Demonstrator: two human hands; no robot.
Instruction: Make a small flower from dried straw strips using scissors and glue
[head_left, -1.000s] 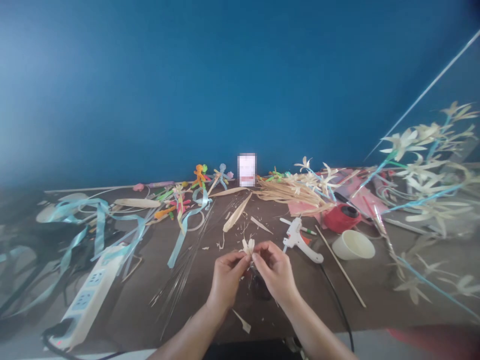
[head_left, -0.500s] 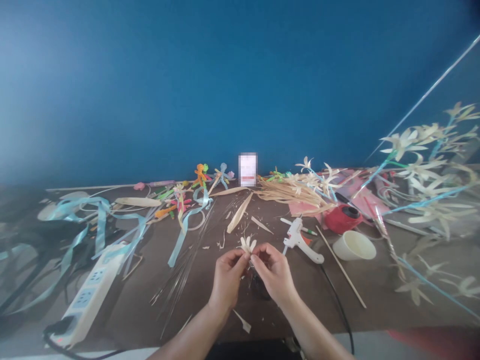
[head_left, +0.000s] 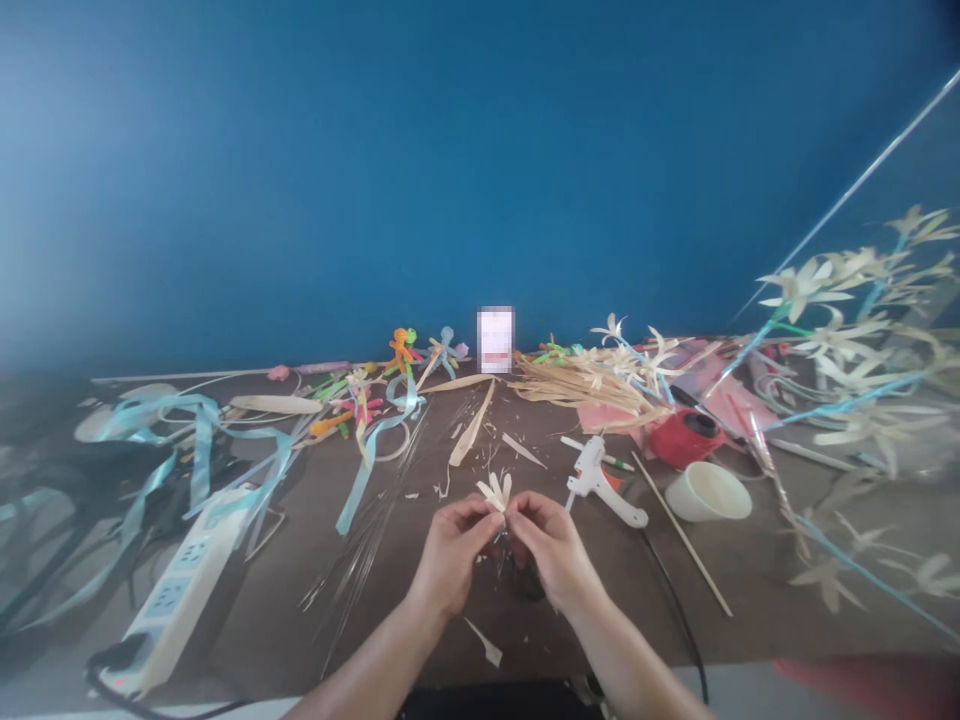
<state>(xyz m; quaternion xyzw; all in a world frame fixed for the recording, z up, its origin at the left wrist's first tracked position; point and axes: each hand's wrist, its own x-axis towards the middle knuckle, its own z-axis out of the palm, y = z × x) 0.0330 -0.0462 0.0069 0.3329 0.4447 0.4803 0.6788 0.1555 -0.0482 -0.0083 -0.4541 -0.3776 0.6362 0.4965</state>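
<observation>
Both hands meet over the brown table [head_left: 420, 640], near its front edge. My left hand [head_left: 451, 552] and my right hand [head_left: 550, 548] each pinch the base of a small pale straw flower [head_left: 494, 491], whose petals fan upward between the fingertips. Both hands are closed on it. A dark object lies on the table under my right hand, partly hidden. A white glue gun [head_left: 600, 482] lies just right of my right hand.
A white power strip [head_left: 178, 590] lies at the front left among light blue ribbons [head_left: 202, 450]. Thin wires [head_left: 375, 520] lie left of my hands. Straw strips [head_left: 585, 385], a red spool [head_left: 684, 436], a cream cup [head_left: 708, 491] and flower stems [head_left: 855, 340] fill the right. A wooden stick [head_left: 682, 535] lies near the cup.
The hands have stayed in place. The petals of the small flower stand a little more spread and upright than before.
</observation>
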